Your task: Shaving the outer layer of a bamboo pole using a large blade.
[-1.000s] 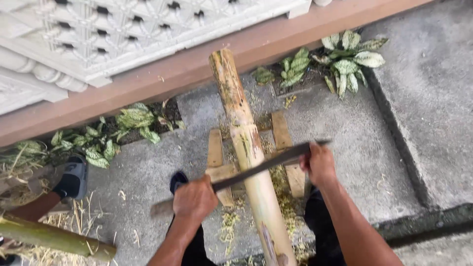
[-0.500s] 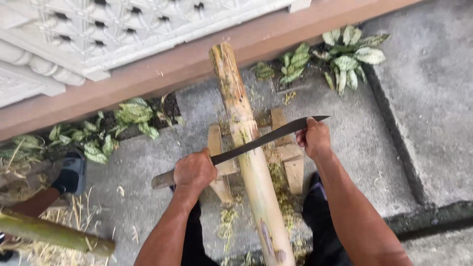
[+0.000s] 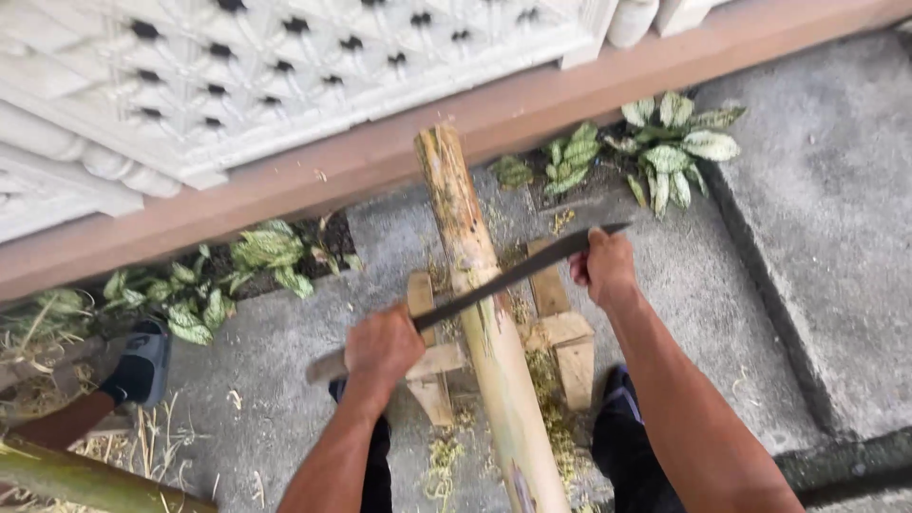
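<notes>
Both fists are clamped on a long dark blade [image 3: 503,282]: the left hand [image 3: 380,350] wraps its wooden handle, the right hand [image 3: 602,267] pinches the far tip. The blade lies across a bamboo pole [image 3: 483,313] resting on a low wooden stand [image 3: 560,332]. Pale stripped patches and shavings [image 3: 546,418] suggest scraping is partway; green skin remains. Bare concrete lies right; plants [image 3: 665,152] and a wall crowd ahead.

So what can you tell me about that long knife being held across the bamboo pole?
The long knife has a dark, narrow, straight blade and a pale wooden handle. It lies slantwise across the bamboo pole, edge against the peeled, yellowish surface. The left hand grips the handle end, low and near; the right hand holds the blade near its tip, higher and farther away. The pole rests on a small wooden stand with shavings on the concrete.
</notes>
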